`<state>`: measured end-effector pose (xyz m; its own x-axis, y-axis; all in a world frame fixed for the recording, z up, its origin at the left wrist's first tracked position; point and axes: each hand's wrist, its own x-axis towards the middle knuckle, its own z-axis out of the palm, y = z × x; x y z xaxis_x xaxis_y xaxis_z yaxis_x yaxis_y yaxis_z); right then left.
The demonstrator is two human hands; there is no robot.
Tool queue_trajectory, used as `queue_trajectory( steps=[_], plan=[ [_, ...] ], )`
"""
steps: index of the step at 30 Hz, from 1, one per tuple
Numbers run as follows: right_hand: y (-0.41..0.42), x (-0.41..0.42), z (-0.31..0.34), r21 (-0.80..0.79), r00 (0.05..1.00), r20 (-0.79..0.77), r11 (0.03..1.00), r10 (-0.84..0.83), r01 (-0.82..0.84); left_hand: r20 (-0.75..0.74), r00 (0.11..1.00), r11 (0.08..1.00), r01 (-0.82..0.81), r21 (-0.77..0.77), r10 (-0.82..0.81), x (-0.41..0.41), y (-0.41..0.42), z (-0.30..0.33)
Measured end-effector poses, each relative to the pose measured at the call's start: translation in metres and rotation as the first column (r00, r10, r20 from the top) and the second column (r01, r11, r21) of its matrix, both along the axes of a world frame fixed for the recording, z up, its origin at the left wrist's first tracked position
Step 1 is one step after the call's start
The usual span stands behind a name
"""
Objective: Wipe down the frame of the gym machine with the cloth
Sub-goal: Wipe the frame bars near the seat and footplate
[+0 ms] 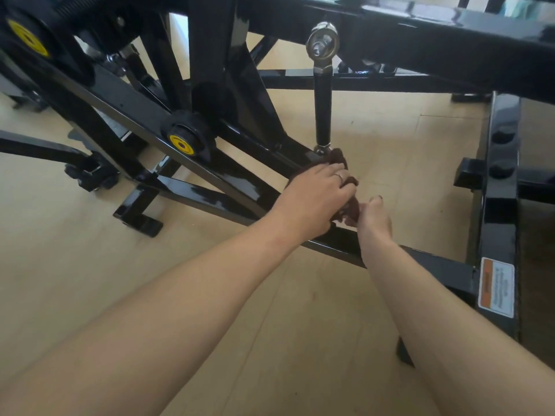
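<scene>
The black steel frame of the gym machine point(216, 178) runs diagonally from upper left down to lower right, low over the floor. A dark brown cloth point(339, 159) lies bunched on that diagonal bar, just below a vertical black rod. My left hand point(315, 199) lies over the cloth, fingers curled round it, pressing it onto the bar. My right hand point(375, 220) sits just right of the left and pinches the cloth's hanging lower end at the bar's edge. Most of the cloth is hidden under my left hand.
A vertical rod with a chrome eye joint point(322, 45) stands right behind the cloth. Yellow-capped pivots point(181, 144) sit on the frame to the left. A black base beam with a warning label point(495, 286) lies on the right. Light wooden floor point(90, 265) spreads beneath.
</scene>
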<state>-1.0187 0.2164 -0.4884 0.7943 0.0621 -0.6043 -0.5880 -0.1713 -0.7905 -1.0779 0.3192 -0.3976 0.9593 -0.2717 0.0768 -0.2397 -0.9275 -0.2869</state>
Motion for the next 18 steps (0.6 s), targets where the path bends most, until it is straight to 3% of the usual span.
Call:
queue_trajectory(
  steps=[2,4,6,8,10,13,18],
  plan=[
    [0.001,-0.008,-0.004,-0.231,0.974,0.110,0.959,0.196,-0.167,0.041,0.999,1.000,-0.023,-0.004,0.023,-0.010,0.014,0.010],
    [0.001,-0.018,-0.004,-0.530,0.850,0.205,0.785,0.485,-0.320,0.074,0.996,0.998,-0.056,0.000,0.056,-0.024,0.033,0.028],
    [0.001,-0.032,-0.008,-0.687,0.741,0.233,0.646,0.630,-0.333,0.100,0.990,0.994,-0.104,0.028,0.101,-0.039,0.057,0.043],
    [-0.002,-0.045,-0.011,-0.752,0.654,0.279,0.583,0.703,-0.306,0.091,0.988,0.989,-0.132,0.068,0.126,-0.049,0.070,0.047],
    [-0.002,-0.048,-0.015,-0.786,0.637,0.280,0.553,0.718,-0.277,0.103,0.983,0.985,-0.158,0.065,0.151,-0.052,0.066,0.039],
    [0.000,-0.050,-0.019,-0.788,0.637,0.314,0.567,0.704,-0.238,0.101,0.982,0.985,-0.166,0.049,0.160,-0.040,0.044,0.023],
    [-0.001,-0.050,-0.015,-0.792,0.687,0.299,0.574,0.662,-0.208,-0.008,1.000,0.990,0.021,0.139,-0.020,-0.017,-0.002,-0.004]
  ],
)
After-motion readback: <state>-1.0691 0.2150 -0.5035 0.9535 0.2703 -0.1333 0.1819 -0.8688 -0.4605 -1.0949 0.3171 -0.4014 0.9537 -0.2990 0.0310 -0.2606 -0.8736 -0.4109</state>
